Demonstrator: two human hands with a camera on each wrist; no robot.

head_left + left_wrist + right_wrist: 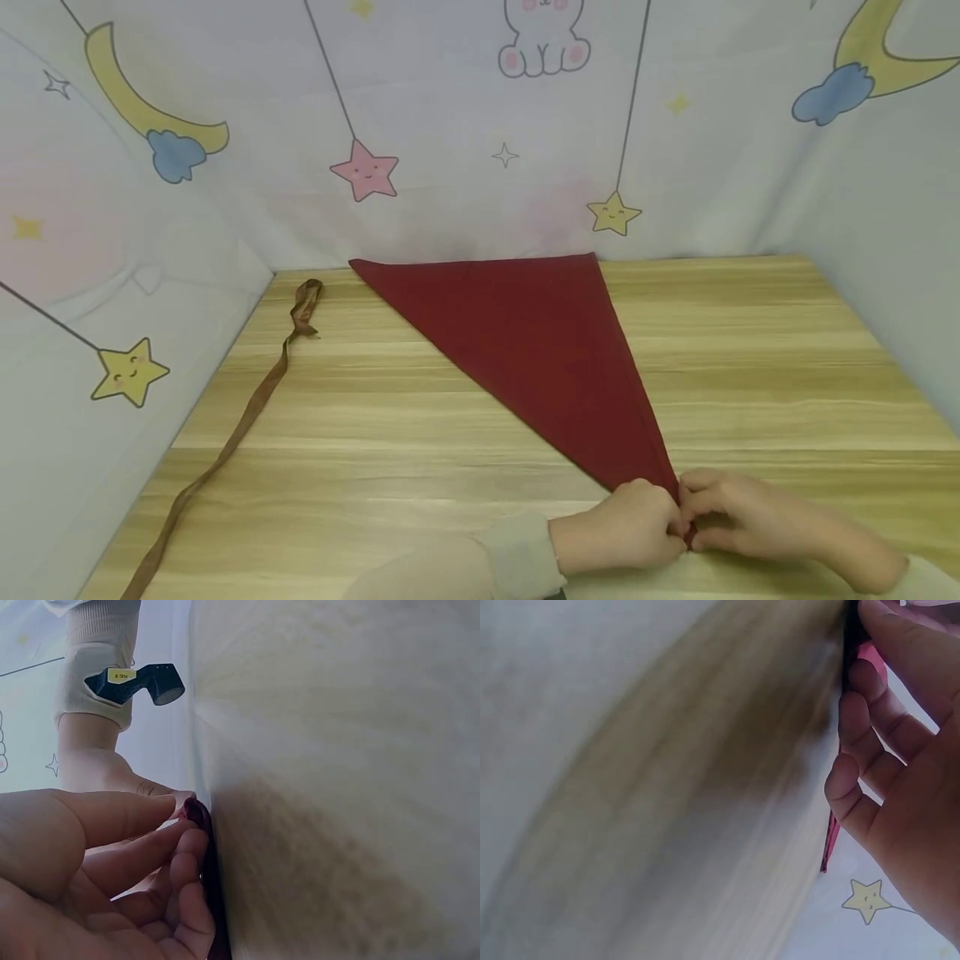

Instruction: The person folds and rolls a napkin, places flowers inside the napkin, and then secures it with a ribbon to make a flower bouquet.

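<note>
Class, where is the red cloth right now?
In the head view, the red cloth lies right of the brown ribbon, stretching from the back edge of the table toward the front, where the left hand and right hand pinch its near corner.

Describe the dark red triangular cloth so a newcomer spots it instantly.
On the pale wood-grain table, find the far edge. From there the dark red triangular cloth narrows to a near corner pinched by the left hand and right hand. It is broad and red, unlike the long, thin brown ribbon at left.
</note>
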